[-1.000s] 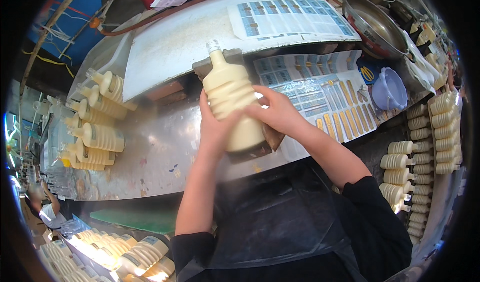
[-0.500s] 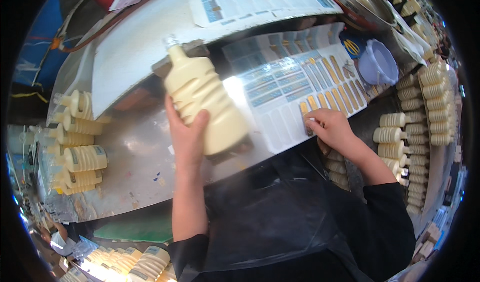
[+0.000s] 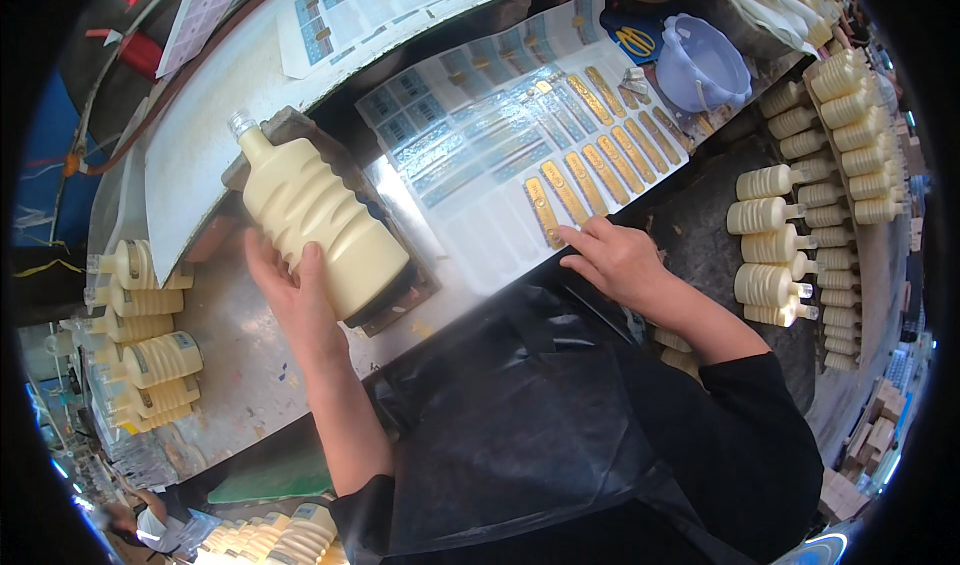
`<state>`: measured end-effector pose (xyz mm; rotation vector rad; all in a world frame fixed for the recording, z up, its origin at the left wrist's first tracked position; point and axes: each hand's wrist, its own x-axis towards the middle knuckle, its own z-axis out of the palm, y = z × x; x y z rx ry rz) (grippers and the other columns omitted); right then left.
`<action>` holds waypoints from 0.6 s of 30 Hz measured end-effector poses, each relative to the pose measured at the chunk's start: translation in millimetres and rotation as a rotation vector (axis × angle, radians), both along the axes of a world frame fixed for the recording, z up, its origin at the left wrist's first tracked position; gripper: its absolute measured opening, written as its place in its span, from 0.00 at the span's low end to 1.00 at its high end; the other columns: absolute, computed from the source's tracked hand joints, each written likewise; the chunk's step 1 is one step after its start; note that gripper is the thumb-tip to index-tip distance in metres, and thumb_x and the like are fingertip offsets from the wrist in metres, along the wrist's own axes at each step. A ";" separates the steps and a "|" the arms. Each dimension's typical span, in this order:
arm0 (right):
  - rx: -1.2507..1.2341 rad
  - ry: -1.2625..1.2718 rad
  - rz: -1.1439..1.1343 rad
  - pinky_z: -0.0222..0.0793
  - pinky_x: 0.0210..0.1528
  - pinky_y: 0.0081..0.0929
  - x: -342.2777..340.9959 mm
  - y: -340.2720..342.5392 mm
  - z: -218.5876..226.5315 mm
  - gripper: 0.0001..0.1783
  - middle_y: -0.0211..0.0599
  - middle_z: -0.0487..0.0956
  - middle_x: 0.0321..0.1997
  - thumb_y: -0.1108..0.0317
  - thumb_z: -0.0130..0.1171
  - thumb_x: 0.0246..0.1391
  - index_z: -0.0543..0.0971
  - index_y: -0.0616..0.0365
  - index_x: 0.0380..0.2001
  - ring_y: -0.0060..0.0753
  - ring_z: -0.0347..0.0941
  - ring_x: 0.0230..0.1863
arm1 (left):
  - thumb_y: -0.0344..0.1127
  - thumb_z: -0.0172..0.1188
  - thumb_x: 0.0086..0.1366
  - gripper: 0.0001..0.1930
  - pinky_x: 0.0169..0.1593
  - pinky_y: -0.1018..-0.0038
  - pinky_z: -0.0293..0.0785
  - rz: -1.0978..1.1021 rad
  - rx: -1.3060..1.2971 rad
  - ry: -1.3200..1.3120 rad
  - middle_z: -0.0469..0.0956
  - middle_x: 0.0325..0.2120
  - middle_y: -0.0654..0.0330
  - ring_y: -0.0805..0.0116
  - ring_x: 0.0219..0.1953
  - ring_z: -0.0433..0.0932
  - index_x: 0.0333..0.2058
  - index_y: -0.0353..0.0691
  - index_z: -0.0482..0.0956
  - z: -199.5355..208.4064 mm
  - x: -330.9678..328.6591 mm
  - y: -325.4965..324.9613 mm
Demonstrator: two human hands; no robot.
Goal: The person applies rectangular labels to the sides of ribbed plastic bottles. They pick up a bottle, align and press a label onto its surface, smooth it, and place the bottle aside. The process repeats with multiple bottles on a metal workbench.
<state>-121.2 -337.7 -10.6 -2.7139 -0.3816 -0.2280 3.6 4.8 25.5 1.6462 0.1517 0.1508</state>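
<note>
A cream bottle (image 3: 315, 215) with wavy grooves and a clear-topped neck lies tilted on a dark stand (image 3: 412, 300). My left hand (image 3: 295, 300) is at its lower left side, the thumb against the bottle and the fingers apart. On the white backing sheet (image 3: 470, 255), gold label strips (image 3: 607, 170) stand in rows. My right hand (image 3: 625, 270) is at the sheet's near edge, its index finger stretched to the lower end of the leftmost gold strip (image 3: 542, 212). Thumb and index finger are slightly apart, and nothing shows between them.
Similar cream bottles (image 3: 155, 360) are stacked at the table's left edge, with several more rows (image 3: 765, 205) at the right. A lilac bucket (image 3: 703, 65) and yellow-handled scissors (image 3: 636, 43) stand beyond the label sheet. A white raised board (image 3: 200, 155) borders the back.
The view has turned, shifting the bottle and table left. My left fingers have loosened around the bottle. My right fingers, curled over the nearest strip before, have opened with the index finger extended.
</note>
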 end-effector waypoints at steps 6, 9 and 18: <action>0.056 -0.016 -0.068 0.75 0.32 0.38 31.1 15.7 -5.2 0.20 0.38 0.76 0.34 0.70 0.66 0.56 0.81 0.55 0.52 0.44 0.78 0.31 | 0.37 0.63 0.69 0.42 0.74 0.57 0.51 0.044 0.192 -0.067 0.54 0.72 0.43 0.53 0.72 0.58 0.74 0.35 0.49 -2.5 -5.6 -2.1; -0.015 0.010 -0.110 0.75 0.33 0.39 54.7 30.4 -15.9 0.21 0.40 0.76 0.36 0.72 0.63 0.56 0.80 0.58 0.54 0.45 0.79 0.33 | 0.39 0.64 0.69 0.40 0.74 0.57 0.52 0.040 0.269 -0.114 0.57 0.70 0.46 0.53 0.71 0.60 0.73 0.35 0.53 -8.4 -7.6 0.5; -0.276 0.276 -0.014 0.76 0.31 0.41 59.9 67.7 -11.3 0.26 0.43 0.77 0.38 0.70 0.59 0.56 0.76 0.62 0.60 0.48 0.80 0.32 | 0.42 0.65 0.68 0.38 0.71 0.58 0.59 0.026 0.278 -0.192 0.60 0.65 0.48 0.53 0.68 0.63 0.71 0.35 0.59 -23.7 -7.5 4.6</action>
